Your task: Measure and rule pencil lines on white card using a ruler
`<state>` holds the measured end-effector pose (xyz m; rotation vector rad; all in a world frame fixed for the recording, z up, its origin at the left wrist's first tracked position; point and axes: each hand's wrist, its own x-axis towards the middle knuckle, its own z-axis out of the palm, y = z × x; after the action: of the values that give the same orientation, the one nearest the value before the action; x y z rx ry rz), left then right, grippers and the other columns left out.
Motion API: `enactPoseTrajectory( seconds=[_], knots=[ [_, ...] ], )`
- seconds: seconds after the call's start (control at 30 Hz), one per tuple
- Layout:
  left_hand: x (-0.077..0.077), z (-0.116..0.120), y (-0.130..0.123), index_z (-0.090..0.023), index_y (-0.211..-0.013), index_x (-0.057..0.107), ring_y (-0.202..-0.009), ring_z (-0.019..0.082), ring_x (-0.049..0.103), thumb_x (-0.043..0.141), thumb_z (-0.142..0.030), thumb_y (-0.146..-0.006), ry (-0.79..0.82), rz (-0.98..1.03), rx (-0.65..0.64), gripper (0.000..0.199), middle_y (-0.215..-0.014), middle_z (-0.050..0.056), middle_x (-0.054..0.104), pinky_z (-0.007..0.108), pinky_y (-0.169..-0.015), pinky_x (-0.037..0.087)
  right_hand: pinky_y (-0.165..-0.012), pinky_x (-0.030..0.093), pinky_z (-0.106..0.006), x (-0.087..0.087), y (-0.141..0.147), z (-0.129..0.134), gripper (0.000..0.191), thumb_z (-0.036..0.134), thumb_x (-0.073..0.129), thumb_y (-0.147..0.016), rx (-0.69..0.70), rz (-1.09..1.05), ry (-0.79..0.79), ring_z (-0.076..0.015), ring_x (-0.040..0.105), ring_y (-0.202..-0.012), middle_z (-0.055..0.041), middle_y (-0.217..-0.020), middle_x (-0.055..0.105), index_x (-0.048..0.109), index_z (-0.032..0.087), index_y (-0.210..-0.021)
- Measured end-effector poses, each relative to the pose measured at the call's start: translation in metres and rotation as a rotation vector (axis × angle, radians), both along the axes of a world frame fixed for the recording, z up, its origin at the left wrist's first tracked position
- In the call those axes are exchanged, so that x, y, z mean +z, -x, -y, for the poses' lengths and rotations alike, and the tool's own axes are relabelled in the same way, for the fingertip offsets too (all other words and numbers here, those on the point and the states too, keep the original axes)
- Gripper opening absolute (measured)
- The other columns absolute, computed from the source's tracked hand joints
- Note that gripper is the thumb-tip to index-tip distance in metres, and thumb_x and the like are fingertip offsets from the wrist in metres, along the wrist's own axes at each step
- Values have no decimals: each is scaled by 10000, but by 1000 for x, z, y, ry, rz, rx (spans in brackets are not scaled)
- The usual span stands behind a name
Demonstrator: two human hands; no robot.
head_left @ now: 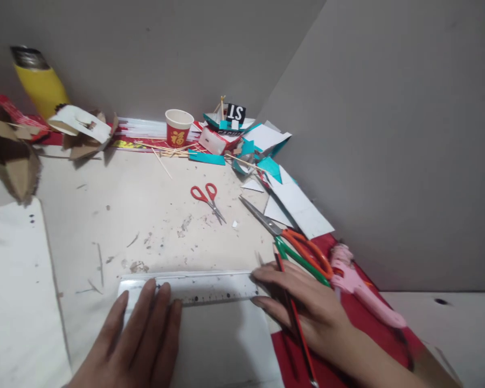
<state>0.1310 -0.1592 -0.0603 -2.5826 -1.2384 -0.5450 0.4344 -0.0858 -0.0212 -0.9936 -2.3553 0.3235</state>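
A clear plastic ruler (210, 291) lies across the top edge of a white sheet of card (226, 339) close to me. My left hand (137, 334) rests flat on the ruler's left part and the card, fingers stretched out. At the ruler's right end is my right hand (307, 307), its thumb and forefinger touching the two long edges. A red and black pencil (294, 318) is tucked between the fingers of that hand, point facing away from me. Just beyond it lie large scissors (275, 226) with orange and green handles.
Small red-handled scissors (208, 200) lie mid-table. A pink glue gun (359, 291) rests at right on red material (355, 345). Along the wall stand a paper cup (178, 129), a yellow bottle (42, 86), thin sticks and card scraps (299, 202). Cut brown cardboard (12, 156) sits left.
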Motion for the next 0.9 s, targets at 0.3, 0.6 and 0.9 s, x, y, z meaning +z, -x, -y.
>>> enactPoseTrajectory(
  seconds=[0.3,0.6,0.9],
  knots=[
    [9,4,-6,-113,-1311,510,-1340,378,429,505,-295,-883,-99,-233,82,465,-1344,173,590,518,-1116,304,-654,587,-331,-4,-1,-1,250,232,609,-903,-16,29,-90,-219,701,-771,-52,-930,731,600,264,-1151],
    [18,3,-5,-93,-1317,506,-1299,375,478,521,-337,-886,-86,-306,63,495,-1355,192,576,513,-1091,332,-633,591,-340,-13,-7,-3,245,270,602,-911,-6,52,-110,-236,709,-775,-56,-918,742,616,258,-1155],
    [11,3,-6,-100,-1308,516,-1355,386,403,527,-294,-871,-95,-244,69,478,-1356,183,578,524,-1128,285,-644,592,-346,-7,-6,-1,237,267,590,-923,4,81,-120,-234,709,-773,-61,-919,745,598,248,-1159]
  ],
)
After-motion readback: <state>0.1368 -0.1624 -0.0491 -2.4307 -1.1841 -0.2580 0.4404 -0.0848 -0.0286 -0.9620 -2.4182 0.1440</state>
